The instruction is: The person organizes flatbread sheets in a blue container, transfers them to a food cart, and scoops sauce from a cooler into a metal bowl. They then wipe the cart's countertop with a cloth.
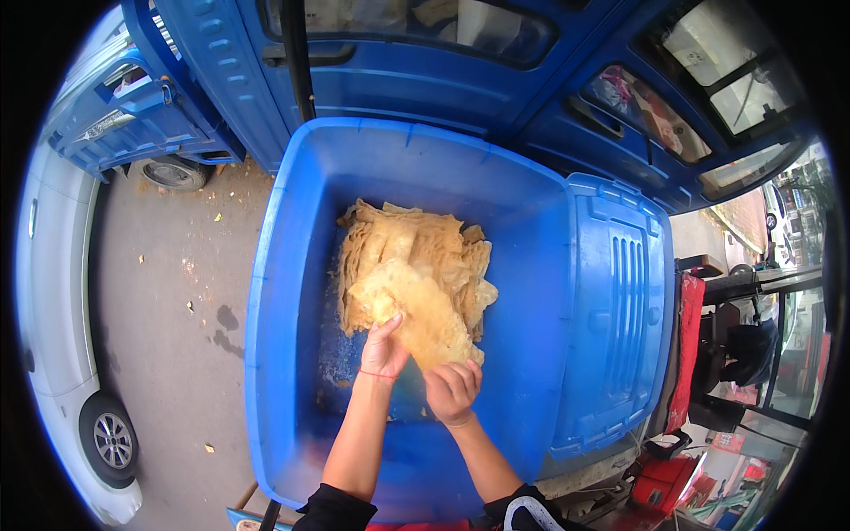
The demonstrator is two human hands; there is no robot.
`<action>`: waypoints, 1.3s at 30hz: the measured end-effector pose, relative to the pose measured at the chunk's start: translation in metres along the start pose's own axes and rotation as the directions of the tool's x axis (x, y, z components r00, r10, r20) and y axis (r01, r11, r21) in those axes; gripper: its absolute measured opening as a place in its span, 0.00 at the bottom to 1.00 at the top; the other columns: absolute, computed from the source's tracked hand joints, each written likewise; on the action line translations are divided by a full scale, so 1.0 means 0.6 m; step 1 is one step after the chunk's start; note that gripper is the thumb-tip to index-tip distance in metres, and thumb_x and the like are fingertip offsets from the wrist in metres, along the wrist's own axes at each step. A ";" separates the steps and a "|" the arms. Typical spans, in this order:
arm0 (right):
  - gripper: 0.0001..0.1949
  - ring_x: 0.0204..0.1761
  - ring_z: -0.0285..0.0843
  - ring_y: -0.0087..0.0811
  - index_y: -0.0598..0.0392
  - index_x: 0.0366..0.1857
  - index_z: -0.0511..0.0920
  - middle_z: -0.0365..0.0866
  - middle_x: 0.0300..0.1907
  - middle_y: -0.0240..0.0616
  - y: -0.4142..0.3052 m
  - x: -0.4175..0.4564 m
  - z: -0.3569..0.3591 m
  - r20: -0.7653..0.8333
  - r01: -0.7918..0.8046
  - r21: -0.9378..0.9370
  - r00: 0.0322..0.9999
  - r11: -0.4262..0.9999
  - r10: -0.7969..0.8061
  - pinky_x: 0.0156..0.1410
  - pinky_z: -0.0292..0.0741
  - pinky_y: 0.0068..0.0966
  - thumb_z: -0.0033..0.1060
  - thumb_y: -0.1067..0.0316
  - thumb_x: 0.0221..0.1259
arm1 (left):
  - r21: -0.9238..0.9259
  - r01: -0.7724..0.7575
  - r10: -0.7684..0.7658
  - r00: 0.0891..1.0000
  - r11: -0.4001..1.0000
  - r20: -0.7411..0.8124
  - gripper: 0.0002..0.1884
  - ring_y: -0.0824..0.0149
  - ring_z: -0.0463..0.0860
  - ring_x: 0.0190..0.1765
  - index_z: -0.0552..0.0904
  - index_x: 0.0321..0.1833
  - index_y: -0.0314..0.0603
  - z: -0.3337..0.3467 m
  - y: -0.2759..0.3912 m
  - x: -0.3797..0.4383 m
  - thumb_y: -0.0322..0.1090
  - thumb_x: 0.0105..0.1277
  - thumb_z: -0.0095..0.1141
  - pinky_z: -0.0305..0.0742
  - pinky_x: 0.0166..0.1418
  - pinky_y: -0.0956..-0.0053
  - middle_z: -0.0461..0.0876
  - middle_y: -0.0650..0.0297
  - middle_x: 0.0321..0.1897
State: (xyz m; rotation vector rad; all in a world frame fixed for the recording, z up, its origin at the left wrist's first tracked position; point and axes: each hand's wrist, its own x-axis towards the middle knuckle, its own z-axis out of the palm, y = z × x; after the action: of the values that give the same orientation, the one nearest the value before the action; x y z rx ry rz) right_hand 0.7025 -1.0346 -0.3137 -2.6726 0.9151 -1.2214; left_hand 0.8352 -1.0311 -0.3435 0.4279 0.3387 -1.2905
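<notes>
Both of my hands hold one thin, tan, crisp-looking fried sheet (425,318) inside a large blue plastic bin (531,265). My left hand (385,352) grips its lower left edge, thumb on top, with a red string round the wrist. At the sheet's lower right corner, my right hand (455,388) pinches it with curled fingers. Just beyond lies a stack of similar sheets (412,239), set on edge in rows on the bin's floor. The held sheet overlaps the front of that stack. Small crumbs lie on the bin's floor.
A ribbed blue plastic lid (617,312) adjoins the bin's right side. Behind the bin stands a blue vehicle (412,86) with windows. To the left are pavement (179,279) and a white car (63,265). A red cloth (685,352) hangs at the right, near a red object (664,478).
</notes>
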 end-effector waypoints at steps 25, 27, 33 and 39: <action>0.07 0.42 0.72 0.29 0.46 0.29 0.79 0.75 0.39 0.29 -0.141 -0.094 -0.428 -0.051 0.064 -0.265 0.995 0.962 -0.081 0.63 0.58 0.35 0.64 0.70 0.44 | 0.129 0.413 -0.421 0.906 0.901 0.037 0.21 0.57 0.72 0.55 0.67 0.58 0.37 0.137 -0.165 -0.321 0.26 0.61 0.51 0.68 0.59 0.60 0.73 0.57 0.52; 0.10 0.44 0.72 0.33 0.46 0.31 0.79 0.73 0.44 0.32 -0.146 -0.122 -0.468 -0.137 -0.009 -0.361 0.990 0.933 -0.043 0.65 0.56 0.39 0.67 0.69 0.42 | 0.165 0.480 -0.493 0.868 0.862 0.053 0.21 0.57 0.72 0.55 0.67 0.58 0.37 0.160 -0.210 -0.347 0.27 0.61 0.51 0.68 0.59 0.60 0.73 0.57 0.52; 0.29 0.61 0.59 0.50 0.56 0.52 0.67 0.56 0.62 0.54 -0.217 -0.225 -0.620 -0.497 -0.638 -0.389 0.753 0.665 0.432 0.67 0.51 0.48 0.69 0.64 0.42 | 0.365 0.649 -0.698 0.716 0.668 0.004 0.20 0.56 0.72 0.55 0.69 0.57 0.37 0.185 -0.366 -0.451 0.31 0.61 0.52 0.67 0.60 0.59 0.74 0.57 0.52; 0.47 0.67 0.53 0.32 0.53 0.68 0.32 0.51 0.67 0.42 -0.304 -0.323 -0.725 -0.400 -0.641 0.673 0.105 0.369 0.911 0.68 0.51 0.31 0.52 0.84 0.46 | 0.528 0.713 -0.867 0.487 0.462 0.101 0.21 0.54 0.71 0.57 0.68 0.58 0.36 0.190 -0.517 -0.587 0.33 0.62 0.50 0.65 0.62 0.57 0.72 0.55 0.55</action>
State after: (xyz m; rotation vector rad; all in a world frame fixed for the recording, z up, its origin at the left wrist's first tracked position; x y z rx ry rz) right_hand 0.3855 -0.7014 -0.0928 -0.8247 1.6942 -1.8062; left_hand 0.4480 -0.8557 -0.1135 0.3808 -0.1090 -2.4066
